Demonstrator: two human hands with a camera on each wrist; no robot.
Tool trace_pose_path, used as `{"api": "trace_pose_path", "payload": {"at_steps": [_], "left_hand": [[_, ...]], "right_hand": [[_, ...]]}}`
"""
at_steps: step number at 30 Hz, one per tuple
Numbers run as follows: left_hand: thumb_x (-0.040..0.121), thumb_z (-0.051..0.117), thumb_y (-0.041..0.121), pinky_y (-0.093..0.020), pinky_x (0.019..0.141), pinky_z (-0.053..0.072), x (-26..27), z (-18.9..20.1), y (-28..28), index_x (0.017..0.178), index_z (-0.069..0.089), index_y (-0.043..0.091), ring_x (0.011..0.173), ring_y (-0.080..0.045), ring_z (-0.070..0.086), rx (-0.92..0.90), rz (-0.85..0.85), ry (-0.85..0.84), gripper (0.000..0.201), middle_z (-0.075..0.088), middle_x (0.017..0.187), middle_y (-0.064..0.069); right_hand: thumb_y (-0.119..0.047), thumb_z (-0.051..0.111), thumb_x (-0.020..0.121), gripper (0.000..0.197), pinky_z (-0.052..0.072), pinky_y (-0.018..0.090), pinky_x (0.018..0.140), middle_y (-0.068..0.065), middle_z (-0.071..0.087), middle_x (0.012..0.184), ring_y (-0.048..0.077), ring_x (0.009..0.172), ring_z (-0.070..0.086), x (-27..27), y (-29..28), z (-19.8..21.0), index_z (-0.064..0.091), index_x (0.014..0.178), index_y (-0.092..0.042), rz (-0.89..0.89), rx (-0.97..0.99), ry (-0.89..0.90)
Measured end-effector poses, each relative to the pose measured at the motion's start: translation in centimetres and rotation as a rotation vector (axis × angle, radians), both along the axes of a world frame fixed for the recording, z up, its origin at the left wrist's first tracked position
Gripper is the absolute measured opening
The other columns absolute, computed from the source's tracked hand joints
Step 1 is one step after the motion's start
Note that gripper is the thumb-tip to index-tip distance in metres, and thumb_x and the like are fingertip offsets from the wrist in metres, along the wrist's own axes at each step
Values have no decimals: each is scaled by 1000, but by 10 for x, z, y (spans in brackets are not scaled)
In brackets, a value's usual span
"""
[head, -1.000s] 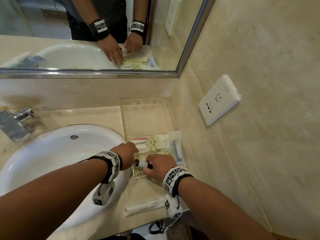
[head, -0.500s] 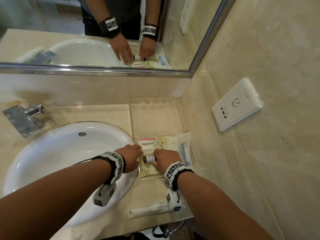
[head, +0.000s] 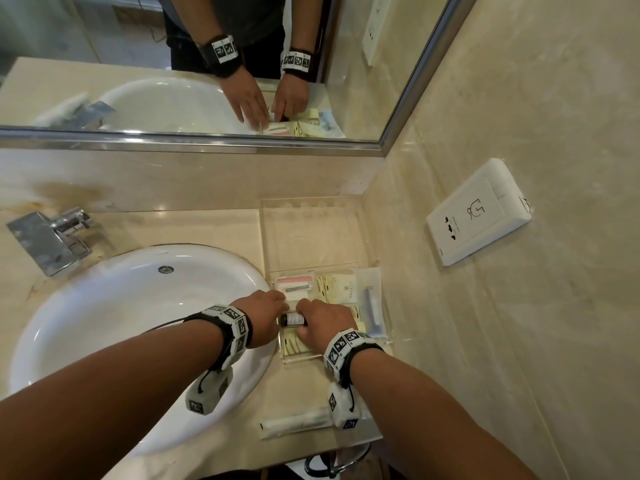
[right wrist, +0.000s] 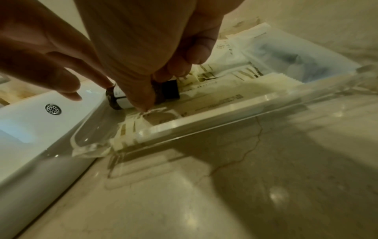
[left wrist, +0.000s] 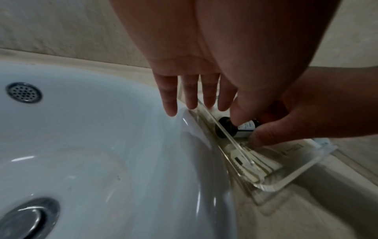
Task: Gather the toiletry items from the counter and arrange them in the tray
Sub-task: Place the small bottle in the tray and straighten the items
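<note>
Bottle [head: 293,320] lowered into tray [head: 346,356], packets [head: 337,287] beside

Two bare forearms reach forward from the near edge, each wrist wearing a black band with black-and-white square markers and a small white block hanging beneath. The left hand [head: 265,315] lies on the left, fingers [left wrist: 190,95] straight and close together, pointing down and away, thumb angled toward the right hand. The right hand [head: 325,318], just beside it, has its fingers and thumb curled downward in a closed grip.
</note>
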State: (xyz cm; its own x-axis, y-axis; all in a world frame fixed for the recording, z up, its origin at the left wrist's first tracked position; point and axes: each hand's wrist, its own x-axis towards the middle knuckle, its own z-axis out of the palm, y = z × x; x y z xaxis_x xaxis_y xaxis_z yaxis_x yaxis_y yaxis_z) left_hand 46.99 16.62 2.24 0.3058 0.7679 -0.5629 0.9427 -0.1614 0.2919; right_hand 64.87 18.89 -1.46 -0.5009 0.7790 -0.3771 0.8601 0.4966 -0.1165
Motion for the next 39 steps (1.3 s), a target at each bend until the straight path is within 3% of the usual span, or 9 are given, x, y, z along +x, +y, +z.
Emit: {"api": "trace_pose_path", "payload": {"at_steps": [11, 25, 30, 36, 39], "left_hand": [[95, 50, 31, -41, 111, 38, 0, -5, -5, 145, 40, 30, 146, -22, 18, 46, -23, -26, 51, 17, 161, 3], [96, 47, 30, -39, 114, 33, -8, 8, -5, 149, 34, 29, 147, -21, 16, 49, 0, 7, 54, 15, 162, 4], [95, 52, 31, -41, 112, 35, -12, 25, -4, 147, 38, 29, 145, -23, 24, 76, 86, -4, 54, 23, 160, 2], [93, 52, 30, -42, 104, 45, -21, 30, -14, 143, 45, 29, 133, -23, 41, 112, 218, -25, 50, 38, 151, 3], [94, 50, 31, -41, 105, 44, -26, 28, -24, 143, 44, 30, 133, -22, 41, 104, 245, -22, 49, 37, 151, 4]], "right_hand": [[-37, 59, 91, 31, 56, 39, 73, 0, 65, 101, 28, 82, 67, 5, -1, 1, 51, 120, -27, -129, -20, 71], [-39, 59, 89, 24, 56, 38, 73, -2, 65, 99, 24, 80, 65, 11, 3, 8, 50, 109, -29, -148, -34, 49], [-42, 58, 91, 34, 53, 36, 76, -2, 65, 109, 24, 92, 67, 9, 10, 23, 53, 123, -30, -148, -21, 55], [-38, 54, 92, 12, 58, 38, 77, -5, 62, 99, 16, 81, 61, 12, -2, 35, 60, 98, -29, -44, -50, 29], [-36, 52, 93, 16, 56, 38, 79, -3, 63, 102, 19, 83, 62, 17, -14, 40, 61, 101, -26, 3, -67, 21]]}}
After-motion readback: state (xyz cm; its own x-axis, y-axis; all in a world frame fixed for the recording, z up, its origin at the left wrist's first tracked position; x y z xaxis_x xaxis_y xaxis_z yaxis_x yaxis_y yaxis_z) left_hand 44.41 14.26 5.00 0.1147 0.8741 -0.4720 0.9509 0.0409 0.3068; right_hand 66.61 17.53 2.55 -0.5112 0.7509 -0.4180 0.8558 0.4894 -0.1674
